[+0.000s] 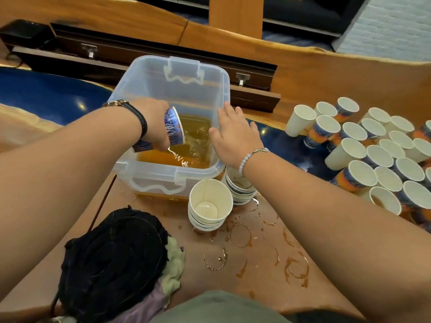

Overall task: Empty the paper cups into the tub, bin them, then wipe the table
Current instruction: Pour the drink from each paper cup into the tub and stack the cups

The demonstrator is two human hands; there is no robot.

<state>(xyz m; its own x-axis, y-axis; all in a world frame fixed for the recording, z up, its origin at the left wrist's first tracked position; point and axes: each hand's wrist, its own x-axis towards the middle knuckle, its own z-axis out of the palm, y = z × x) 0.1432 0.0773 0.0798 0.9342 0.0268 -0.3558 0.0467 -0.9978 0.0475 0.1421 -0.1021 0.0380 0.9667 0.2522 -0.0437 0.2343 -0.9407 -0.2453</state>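
Plastic tub (144, 73): on table (198, 283), amber liquid inside.
L hand (155, 122): fingers curled round blue paper cup (173, 127), tipped over tub, pouring.
R hand (235, 141): fingers straight, resting on tub's right rim.
Cup stacks (210, 206): just beside tub.

The left wrist wears a black-strapped watch (121, 104), the right a white bead bracelet (247, 158).

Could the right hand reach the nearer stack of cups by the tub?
Probably yes: the right hand rests on the rim of the tub, close to that stack, with nothing in between.
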